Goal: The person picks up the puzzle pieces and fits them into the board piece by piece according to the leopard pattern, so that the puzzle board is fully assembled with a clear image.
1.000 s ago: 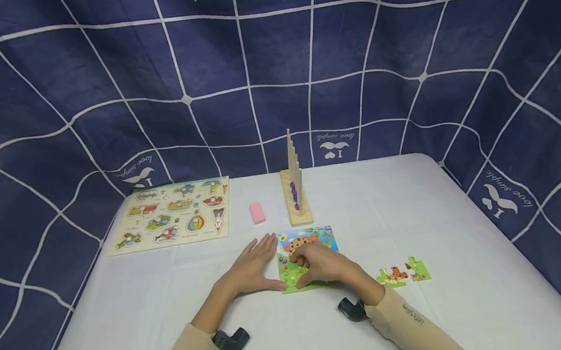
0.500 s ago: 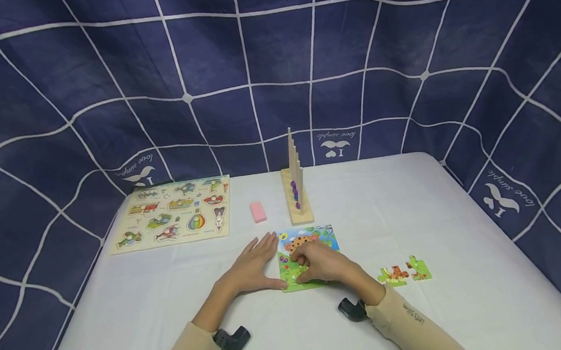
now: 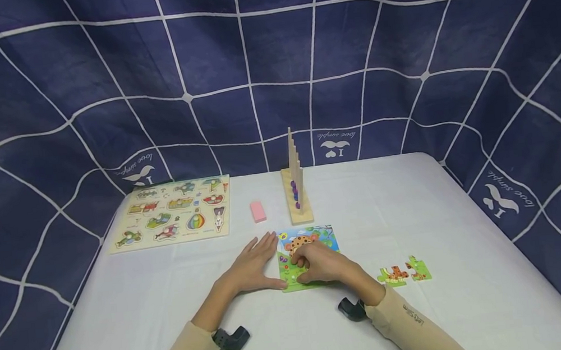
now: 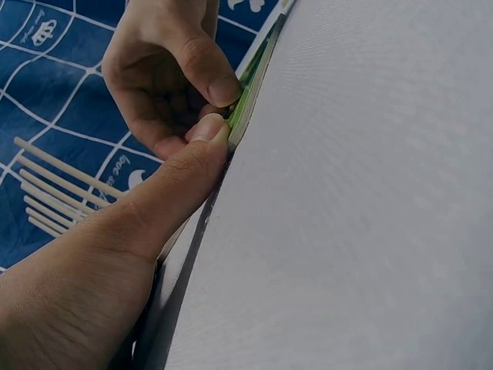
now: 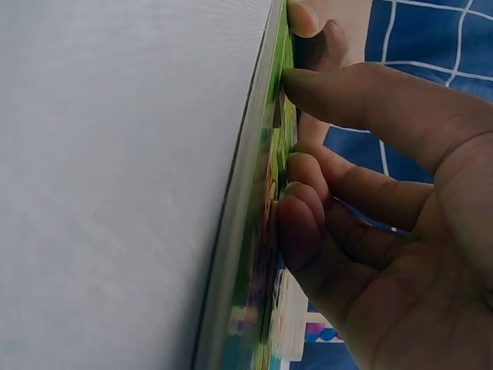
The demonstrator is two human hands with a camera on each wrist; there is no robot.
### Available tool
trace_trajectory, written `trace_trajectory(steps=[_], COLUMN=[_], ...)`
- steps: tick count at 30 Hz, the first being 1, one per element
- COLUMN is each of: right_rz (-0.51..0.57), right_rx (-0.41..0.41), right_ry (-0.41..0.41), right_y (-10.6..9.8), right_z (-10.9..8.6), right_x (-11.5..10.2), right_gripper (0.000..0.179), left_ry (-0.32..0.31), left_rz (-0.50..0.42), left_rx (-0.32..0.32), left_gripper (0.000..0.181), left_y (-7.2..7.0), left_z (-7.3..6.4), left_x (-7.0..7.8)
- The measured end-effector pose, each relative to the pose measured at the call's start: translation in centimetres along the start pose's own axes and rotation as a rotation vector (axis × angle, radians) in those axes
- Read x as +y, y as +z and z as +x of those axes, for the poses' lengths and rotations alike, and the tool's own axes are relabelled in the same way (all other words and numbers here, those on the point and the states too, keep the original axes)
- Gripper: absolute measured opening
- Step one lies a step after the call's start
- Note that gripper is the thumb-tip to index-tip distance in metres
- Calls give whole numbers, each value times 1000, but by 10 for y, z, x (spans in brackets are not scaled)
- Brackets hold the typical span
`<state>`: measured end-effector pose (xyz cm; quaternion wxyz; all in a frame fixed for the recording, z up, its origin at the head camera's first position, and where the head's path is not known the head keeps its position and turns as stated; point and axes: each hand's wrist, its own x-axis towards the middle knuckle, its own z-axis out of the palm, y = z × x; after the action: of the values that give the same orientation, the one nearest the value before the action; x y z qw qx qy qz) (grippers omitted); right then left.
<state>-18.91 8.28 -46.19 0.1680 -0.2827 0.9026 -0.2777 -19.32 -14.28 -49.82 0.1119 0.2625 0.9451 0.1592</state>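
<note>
In the head view, a square jigsaw puzzle (image 3: 299, 243) with a spotted leopard on green and blue lies flat in front of me. My left hand (image 3: 253, 268) rests at its left side, fingers spread and fairly straight, thumb touching the lower left corner. Over the lower part of the picture, my right hand (image 3: 323, 261) has thumb and curled fingers at a green puzzle piece (image 5: 286, 119), low on the surface. Much of that piece is hidden by the hand. Right of it lie two loose pieces, a green and orange piece (image 3: 393, 277) and a green piece (image 3: 418, 269).
A wooden stand (image 3: 301, 216) with upright pegs and purple and blue beads stands behind the puzzle. A pink block (image 3: 257, 212) lies left of it. Farther left is a vehicle peg board (image 3: 168, 215). A blue checked curtain (image 3: 274, 57) surrounds the white table (image 3: 296, 342).
Both hands stay in nearly the same place on the puzzle. The right thumb shifts very slightly, and the whole view moves a little. The loose pieces lie as before.
</note>
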Motion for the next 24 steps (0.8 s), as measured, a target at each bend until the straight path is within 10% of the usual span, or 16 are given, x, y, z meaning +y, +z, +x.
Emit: trace_trajectory(steps=[24], right_rz=[33], right_rx=[-35], right_ry=[-41], right_y=[-3], right_z=[1], right_x=[6], right_gripper=[36], left_ry=[19], left_rz=[-5], left_rx=[18], left_gripper=[122], left_y=[-1], left_z=[-3], left_x=[1])
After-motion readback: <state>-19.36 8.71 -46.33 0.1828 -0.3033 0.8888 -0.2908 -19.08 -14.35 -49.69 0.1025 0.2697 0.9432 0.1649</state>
